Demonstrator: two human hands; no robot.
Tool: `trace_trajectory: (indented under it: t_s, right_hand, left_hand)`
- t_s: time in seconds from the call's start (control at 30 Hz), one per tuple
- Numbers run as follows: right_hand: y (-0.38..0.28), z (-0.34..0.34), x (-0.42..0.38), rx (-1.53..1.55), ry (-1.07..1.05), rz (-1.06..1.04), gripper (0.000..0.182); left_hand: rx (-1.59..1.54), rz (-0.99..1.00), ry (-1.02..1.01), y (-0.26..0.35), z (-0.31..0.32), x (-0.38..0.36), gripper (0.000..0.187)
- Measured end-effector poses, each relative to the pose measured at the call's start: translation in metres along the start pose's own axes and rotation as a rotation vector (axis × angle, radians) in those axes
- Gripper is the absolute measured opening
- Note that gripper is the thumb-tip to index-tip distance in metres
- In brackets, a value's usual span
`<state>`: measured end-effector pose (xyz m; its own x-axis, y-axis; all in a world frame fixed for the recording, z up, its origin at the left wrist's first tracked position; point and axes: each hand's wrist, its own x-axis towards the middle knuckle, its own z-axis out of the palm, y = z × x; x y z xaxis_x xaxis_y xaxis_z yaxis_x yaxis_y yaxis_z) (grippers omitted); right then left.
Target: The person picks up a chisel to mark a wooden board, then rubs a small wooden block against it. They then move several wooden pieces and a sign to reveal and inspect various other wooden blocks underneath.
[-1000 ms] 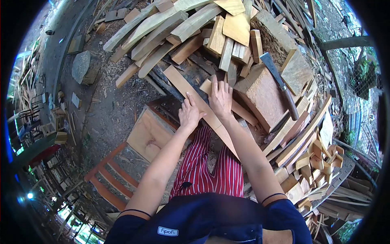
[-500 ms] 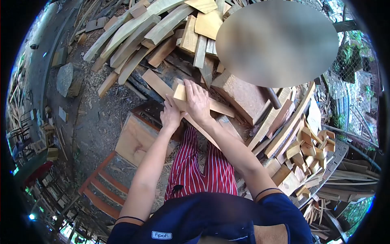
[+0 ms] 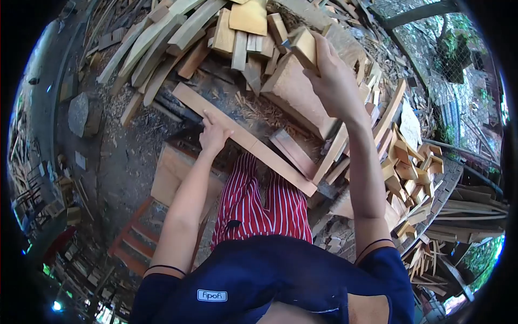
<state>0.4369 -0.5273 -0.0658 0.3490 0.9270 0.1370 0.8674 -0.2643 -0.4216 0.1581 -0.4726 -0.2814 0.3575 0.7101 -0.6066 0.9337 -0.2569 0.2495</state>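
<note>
A long, flat wooden board (image 3: 272, 158) lies slantwise in front of my knees, from the upper left down to the right. My left hand (image 3: 213, 135) grips its near edge, index finger stretched over the top face and thumb out to the side; the other fingers are partly hidden. Raised at the upper right, my right hand (image 3: 335, 81) is wrapped around a pale wooden block (image 3: 305, 47), well apart from the board. A short reddish-brown wood piece (image 3: 293, 153) sits just beyond the board's right half.
Curved timber pieces (image 3: 156, 51) are heaped at the upper left. A large squared timber (image 3: 299, 92) lies beyond the board. Small cut blocks (image 3: 407, 167) pile up at right. A brown slatted wooden frame (image 3: 134, 240) stands at lower left, and a stump (image 3: 81, 114) farther left.
My right hand has lifted away from the board, up and to the right, carrying the wooden block. My left hand has shifted slightly left and stays at the board.
</note>
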Motion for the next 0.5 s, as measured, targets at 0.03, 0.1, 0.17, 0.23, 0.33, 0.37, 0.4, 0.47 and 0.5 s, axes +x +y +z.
trace_trajectory:
  t_s: [0.03,0.1,0.17,0.23,0.33,0.37,0.4,0.47,0.5]
  right_hand:
    - [0.006,0.011,0.001,-0.003,-0.076,0.082,0.05]
    - [0.019,0.042,-0.002,-0.081,-0.176,0.146,0.056]
    - [0.03,0.066,-0.004,-0.258,-0.22,0.133,0.064]
    - [0.041,0.08,-0.011,-0.351,-0.038,0.036,0.069]
    - [0.037,0.08,-0.037,-0.39,0.141,-0.048,0.078]
    - [0.032,0.083,-0.058,-0.269,0.112,-0.066,0.075]
    - [0.027,0.087,-0.08,-0.149,0.087,-0.087,0.072]
    - [0.03,0.112,-0.145,0.115,-0.202,-0.096,0.066]
    - [0.024,0.121,-0.175,0.128,-0.231,-0.01,0.067]
  left_hand:
    - [0.003,-0.014,0.0,0.001,-0.002,0.0,0.11]
    - [0.026,-0.001,0.019,0.002,-0.001,-0.001,0.111]
    - [0.04,-0.003,0.013,0.002,-0.002,0.001,0.111]
    - [0.071,-0.023,-0.001,0.004,-0.001,0.002,0.111]
    - [0.08,-0.004,0.018,0.002,0.0,0.001,0.111]
    - [0.075,0.002,0.026,0.001,0.001,0.001,0.112]
    - [0.073,-0.001,0.019,0.0,0.002,0.002,0.112]
    - [0.102,0.009,0.041,-0.001,0.003,0.002,0.112]
    - [0.101,0.011,0.039,0.0,0.001,0.001,0.112]
